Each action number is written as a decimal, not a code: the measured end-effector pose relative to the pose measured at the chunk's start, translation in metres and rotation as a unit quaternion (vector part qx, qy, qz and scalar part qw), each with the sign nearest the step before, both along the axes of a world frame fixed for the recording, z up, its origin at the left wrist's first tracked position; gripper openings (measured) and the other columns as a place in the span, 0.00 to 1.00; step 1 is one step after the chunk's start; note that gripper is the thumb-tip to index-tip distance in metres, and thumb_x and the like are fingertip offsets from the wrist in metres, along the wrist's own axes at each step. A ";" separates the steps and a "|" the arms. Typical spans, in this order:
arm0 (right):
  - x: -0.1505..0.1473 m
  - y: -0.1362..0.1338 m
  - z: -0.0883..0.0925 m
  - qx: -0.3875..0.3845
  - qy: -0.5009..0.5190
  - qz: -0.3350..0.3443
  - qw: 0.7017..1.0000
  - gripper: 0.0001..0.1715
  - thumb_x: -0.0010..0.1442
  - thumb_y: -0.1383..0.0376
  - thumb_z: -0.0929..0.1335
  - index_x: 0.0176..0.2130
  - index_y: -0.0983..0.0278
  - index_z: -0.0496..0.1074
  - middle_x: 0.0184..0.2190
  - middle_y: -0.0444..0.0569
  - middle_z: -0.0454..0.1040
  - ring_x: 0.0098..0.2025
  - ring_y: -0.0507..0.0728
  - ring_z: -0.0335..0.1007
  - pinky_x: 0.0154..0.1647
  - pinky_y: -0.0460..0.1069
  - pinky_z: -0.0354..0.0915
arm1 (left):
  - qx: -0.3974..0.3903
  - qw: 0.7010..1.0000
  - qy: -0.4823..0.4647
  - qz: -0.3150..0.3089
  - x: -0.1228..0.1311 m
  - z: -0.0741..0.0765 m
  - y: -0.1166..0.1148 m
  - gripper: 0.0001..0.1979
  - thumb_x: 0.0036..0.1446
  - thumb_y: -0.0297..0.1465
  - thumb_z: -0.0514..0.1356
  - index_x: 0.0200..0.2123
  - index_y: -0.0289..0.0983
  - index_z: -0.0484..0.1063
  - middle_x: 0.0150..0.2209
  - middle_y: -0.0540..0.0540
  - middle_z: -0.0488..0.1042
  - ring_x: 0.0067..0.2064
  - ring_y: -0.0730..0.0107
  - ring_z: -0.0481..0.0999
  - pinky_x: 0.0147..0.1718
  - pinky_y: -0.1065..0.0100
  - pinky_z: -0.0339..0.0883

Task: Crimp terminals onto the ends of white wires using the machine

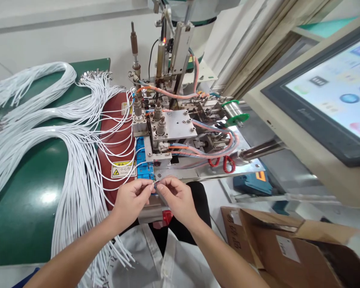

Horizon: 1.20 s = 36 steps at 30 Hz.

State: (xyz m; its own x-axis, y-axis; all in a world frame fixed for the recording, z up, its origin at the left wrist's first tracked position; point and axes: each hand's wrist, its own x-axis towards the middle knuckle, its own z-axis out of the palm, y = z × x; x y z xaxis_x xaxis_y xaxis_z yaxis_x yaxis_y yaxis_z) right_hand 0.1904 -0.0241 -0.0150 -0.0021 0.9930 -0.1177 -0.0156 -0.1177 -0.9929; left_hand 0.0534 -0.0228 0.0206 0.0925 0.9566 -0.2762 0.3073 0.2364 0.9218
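My left hand (134, 199) pinches the end of a white cable at the front of the machine, thumb against forefinger. Facing it, my right hand (179, 199) is closed on the thin wires (156, 182) at that cable's tip; fingers hide most of them. Just beyond the fingertips runs a row of blue fixture blocks (144, 170). Several white cables (115, 145) reach these blocks from the left. The machine's metal plate (178, 123) stands behind, with air cylinders and orange and grey tubes.
Large bundles of white cables (78, 176) lie over a green table (24, 208) at left. A warning label (123, 170) marks the dark red surface. Right of me are a tilted touchscreen (333, 92), a solder wire spool (232, 112) and an opened cardboard box (276, 244).
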 end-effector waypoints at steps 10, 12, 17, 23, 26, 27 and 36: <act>0.004 0.003 0.004 0.126 -0.119 -0.020 0.985 0.05 0.50 0.69 0.66 0.23 0.64 0.69 0.23 0.45 0.69 0.26 0.52 0.63 0.28 0.46 0.60 | 0.009 0.998 0.055 -0.042 -0.001 -0.003 0.000 0.13 0.53 0.34 0.55 0.40 0.37 0.74 0.21 0.52 0.72 0.20 0.77 0.67 0.22 0.75 0.63; 0.003 0.002 0.002 0.148 -0.143 -0.019 0.978 0.06 0.51 0.69 0.65 0.23 0.64 0.68 0.22 0.45 0.68 0.25 0.51 0.63 0.28 0.46 0.60 | -0.010 0.998 0.044 -0.037 -0.002 -0.005 0.001 0.12 0.53 0.33 0.55 0.39 0.37 0.74 0.22 0.52 0.72 0.19 0.77 0.67 0.21 0.75 0.62; 0.001 0.006 -0.011 0.088 -0.137 -0.020 0.986 0.07 0.53 0.67 0.64 0.24 0.64 0.66 0.21 0.43 0.66 0.24 0.51 0.61 0.27 0.45 0.59 | -0.042 0.998 0.028 -0.042 -0.007 -0.011 0.005 0.09 0.52 0.33 0.55 0.37 0.37 0.68 0.26 0.52 0.71 0.19 0.78 0.67 0.18 0.75 0.60; 0.001 0.014 -0.027 -0.003 -0.107 0.003 0.994 0.10 0.55 0.61 0.62 0.27 0.64 0.66 0.21 0.42 0.66 0.23 0.51 0.60 0.26 0.44 0.59 | 0.115 0.957 0.239 -0.113 -0.023 -0.007 0.018 0.05 0.52 0.27 0.55 0.31 0.38 0.71 0.31 0.50 0.70 0.28 0.73 0.69 0.31 0.70 0.63; 0.001 0.016 -0.028 -0.007 -0.141 0.011 0.990 0.10 0.55 0.61 0.62 0.27 0.64 0.67 0.21 0.42 0.66 0.24 0.51 0.60 0.26 0.45 0.59 | 0.152 0.942 0.269 -0.131 -0.028 -0.008 0.024 0.08 0.53 0.26 0.53 0.32 0.37 0.72 0.32 0.48 0.70 0.35 0.69 0.70 0.37 0.67 0.63; 0.000 0.017 -0.028 -0.010 -0.153 0.013 0.988 0.10 0.54 0.61 0.62 0.26 0.63 0.66 0.20 0.42 0.66 0.23 0.51 0.60 0.26 0.45 0.58 | 0.154 0.941 0.271 -0.132 -0.029 -0.010 0.025 0.08 0.54 0.26 0.53 0.32 0.37 0.72 0.32 0.48 0.71 0.36 0.68 0.71 0.37 0.67 0.63; 0.002 0.025 -0.029 -0.035 -0.134 0.059 0.989 0.10 0.54 0.61 0.61 0.23 0.62 0.62 0.17 0.39 0.61 0.21 0.50 0.56 0.23 0.44 0.54 | 0.150 0.936 0.291 -0.126 -0.029 -0.015 0.026 0.07 0.53 0.25 0.53 0.31 0.37 0.72 0.31 0.49 0.73 0.34 0.68 0.72 0.36 0.67 0.64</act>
State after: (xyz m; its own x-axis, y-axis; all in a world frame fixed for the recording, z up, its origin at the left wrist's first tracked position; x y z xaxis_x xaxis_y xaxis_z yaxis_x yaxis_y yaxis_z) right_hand 0.1924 0.0005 -0.0440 -0.0771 0.9772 -0.1980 0.2640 -0.1715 -0.9492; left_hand 0.0247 0.0033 0.0056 0.2433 0.9673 -0.0718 0.7897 -0.1546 0.5937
